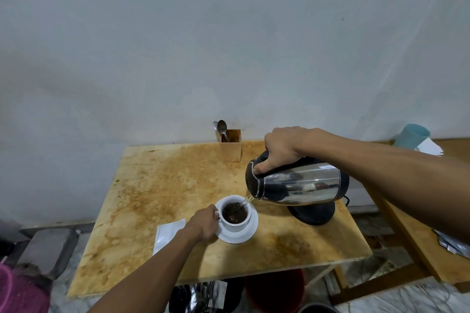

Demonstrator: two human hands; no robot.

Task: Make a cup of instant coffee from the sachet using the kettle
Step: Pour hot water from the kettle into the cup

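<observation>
A white cup (235, 223) stands on a white saucer (241, 235) in the middle of the stained wooden table (157, 185). Dark liquid fills part of the cup. My right hand (282, 150) grips the black handle of a steel kettle (300, 185), tilted left above its black base (314, 213), and water streams from the spout into the cup. My left hand (203, 223) holds the cup's handle. A white sachet (167, 234) lies flat to the left of the saucer, partly under my left forearm.
A wooden holder (230, 146) with two spoons (222, 128) stands at the table's back edge by the wall. A second wooden table (432, 244) on the right carries a pale blue cup (413, 136) and papers. A red bucket (274, 290) and dark bags sit under the table.
</observation>
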